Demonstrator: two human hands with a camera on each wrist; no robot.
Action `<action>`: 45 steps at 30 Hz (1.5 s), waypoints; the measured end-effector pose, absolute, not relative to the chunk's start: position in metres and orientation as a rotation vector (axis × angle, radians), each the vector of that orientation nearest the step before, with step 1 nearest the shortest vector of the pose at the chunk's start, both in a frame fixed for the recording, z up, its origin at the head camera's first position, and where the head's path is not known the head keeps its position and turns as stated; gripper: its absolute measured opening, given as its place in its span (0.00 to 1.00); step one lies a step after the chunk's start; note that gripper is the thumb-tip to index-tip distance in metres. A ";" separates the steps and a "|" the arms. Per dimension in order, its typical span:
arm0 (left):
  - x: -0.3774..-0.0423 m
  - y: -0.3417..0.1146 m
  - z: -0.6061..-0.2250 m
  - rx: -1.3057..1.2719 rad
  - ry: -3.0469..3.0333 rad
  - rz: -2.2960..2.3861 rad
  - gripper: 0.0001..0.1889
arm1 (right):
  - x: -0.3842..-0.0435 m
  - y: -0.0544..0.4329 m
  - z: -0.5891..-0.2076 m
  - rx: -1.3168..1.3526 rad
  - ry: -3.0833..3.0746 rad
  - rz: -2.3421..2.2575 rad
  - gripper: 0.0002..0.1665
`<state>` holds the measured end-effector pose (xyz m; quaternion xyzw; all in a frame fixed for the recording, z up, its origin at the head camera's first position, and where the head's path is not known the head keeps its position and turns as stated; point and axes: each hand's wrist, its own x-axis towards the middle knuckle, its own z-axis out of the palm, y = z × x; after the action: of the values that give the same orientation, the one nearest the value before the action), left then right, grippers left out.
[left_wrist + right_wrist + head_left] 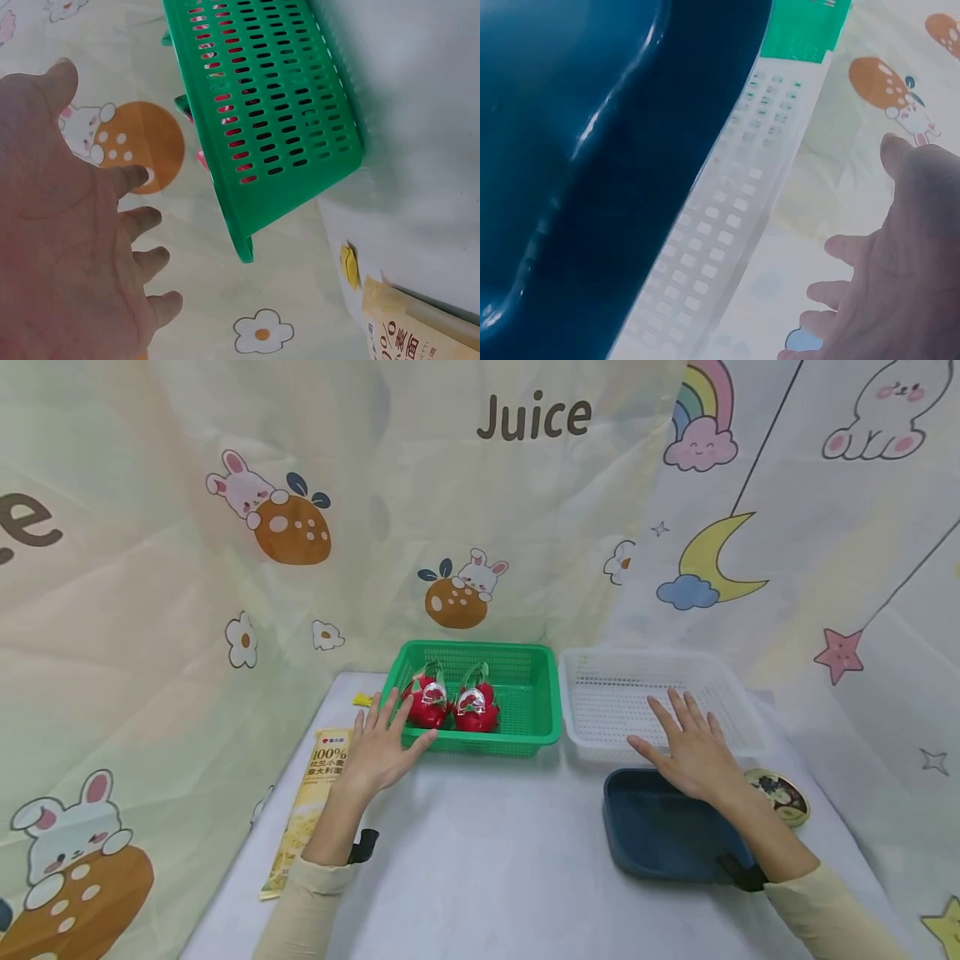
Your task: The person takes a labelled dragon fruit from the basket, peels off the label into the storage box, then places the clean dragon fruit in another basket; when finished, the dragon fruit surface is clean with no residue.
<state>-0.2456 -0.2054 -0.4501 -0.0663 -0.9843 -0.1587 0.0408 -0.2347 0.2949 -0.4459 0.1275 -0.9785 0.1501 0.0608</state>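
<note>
My left hand hovers with fingers spread at the left front corner of the green basket. Two red dragon fruits with stickers and green tips sit in that basket's left half. In the left wrist view, the hand is apart from the basket's slotted wall. My right hand, fingers also spread, is above the dark blue tray and the front edge of the white basket. Neither hand holds anything. The right wrist view shows the right hand beside the white basket's wall.
A yellow pasta packet lies along the table's left side, partly behind the left forearm. A small yellow item is near the green basket. A round tin or lid lies at the right, partly hidden by the right arm. Printed cloth surrounds the white table.
</note>
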 end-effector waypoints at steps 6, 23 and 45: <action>-0.246 -0.203 -0.450 -0.201 -3.010 -0.491 0.52 | -0.241 0.290 -0.442 0.369 -2.990 0.483 0.54; -0.243 -0.208 -0.446 -0.172 -2.947 -0.702 0.54 | -0.267 0.248 -0.431 0.419 -2.879 0.592 0.52; -0.235 -0.241 -0.437 0.127 -2.803 -1.220 0.46 | -0.304 0.190 -0.426 0.447 -2.929 0.693 0.50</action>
<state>-0.2345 -0.2410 -0.4373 0.0414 -0.9153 -0.3984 0.0409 -0.3035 0.1897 -0.4256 0.1468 -0.9614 0.2274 0.0494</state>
